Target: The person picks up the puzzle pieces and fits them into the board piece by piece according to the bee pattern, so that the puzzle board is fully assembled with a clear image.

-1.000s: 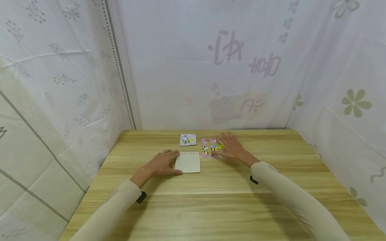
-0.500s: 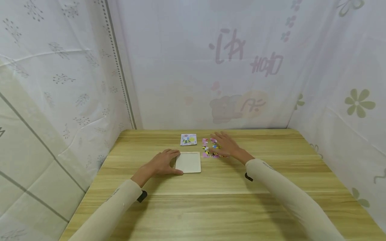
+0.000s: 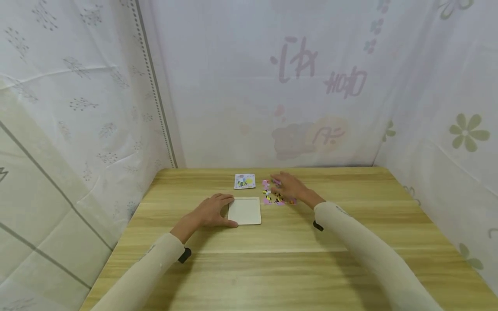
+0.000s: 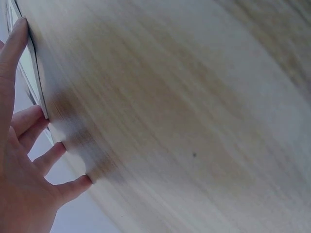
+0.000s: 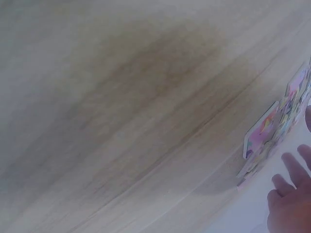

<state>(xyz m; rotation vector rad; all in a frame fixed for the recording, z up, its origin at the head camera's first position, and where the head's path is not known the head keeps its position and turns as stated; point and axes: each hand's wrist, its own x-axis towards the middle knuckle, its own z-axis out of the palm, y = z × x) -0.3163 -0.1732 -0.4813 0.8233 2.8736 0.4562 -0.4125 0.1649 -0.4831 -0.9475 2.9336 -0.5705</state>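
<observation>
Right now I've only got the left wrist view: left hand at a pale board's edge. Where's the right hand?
Observer: In the head view, the right hand is over the puzzle pieces; whether it touches them I can't tell.
Operator: Copy. And where do those lie?
Observer: To the right of the pale board, set somewhat farther back than it.

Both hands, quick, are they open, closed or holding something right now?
Left hand: open, touching the left side of the tray.
Right hand: open, over the puzzle pieces; whether it touches one can't be told.
</observation>
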